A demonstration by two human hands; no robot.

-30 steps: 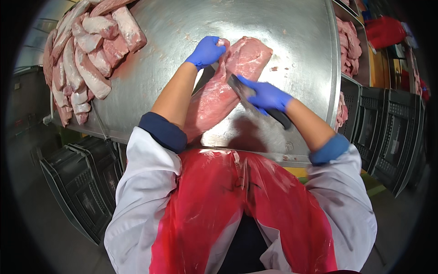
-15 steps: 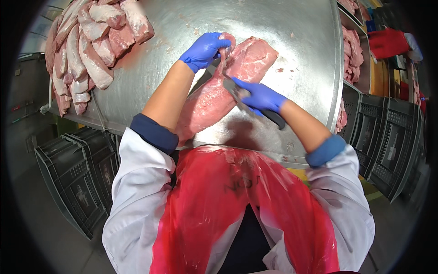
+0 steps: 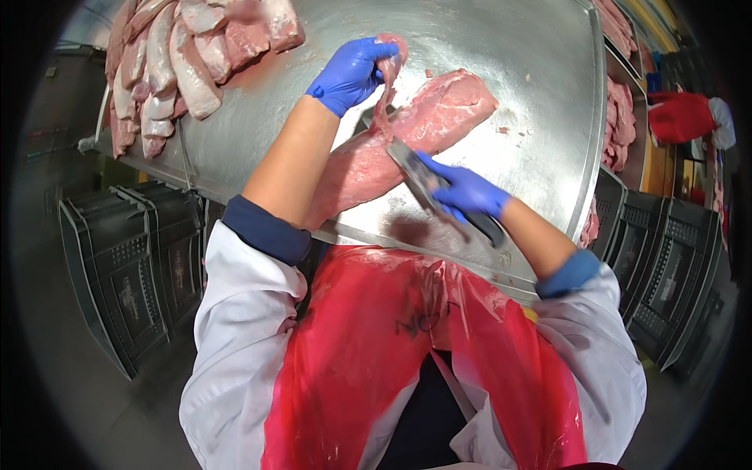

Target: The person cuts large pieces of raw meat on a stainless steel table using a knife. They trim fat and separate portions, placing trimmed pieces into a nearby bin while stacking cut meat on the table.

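A long piece of raw pink meat point(image 3: 362, 174) lies slantwise on the metal table point(image 3: 540, 149) in front of me. My left hand point(image 3: 348, 74), in a blue glove, pinches the top of a thin meat strip point(image 3: 383, 110) and pulls it up from the piece; the strip's lower end still joins the meat. In my right hand point(image 3: 470, 190), also gloved in blue, is a knife point(image 3: 411, 166) with a black handle. Its blade points up and left, with the tip at the foot of the strip. Fingers hide part of the blade and handle.
A heap of meat pieces point(image 3: 192, 66) covers the table's far left corner. More meat point(image 3: 619, 125) sits past the right edge. Dark plastic crates point(image 3: 129, 274) stand at the left, others point(image 3: 666, 266) at the right. Someone in a red apron point(image 3: 680, 117) is at far right.
My left hand has drawn the strip higher, and more of it hangs free of the meat. The knife has shifted slightly right and down. The whole view has turned a little.
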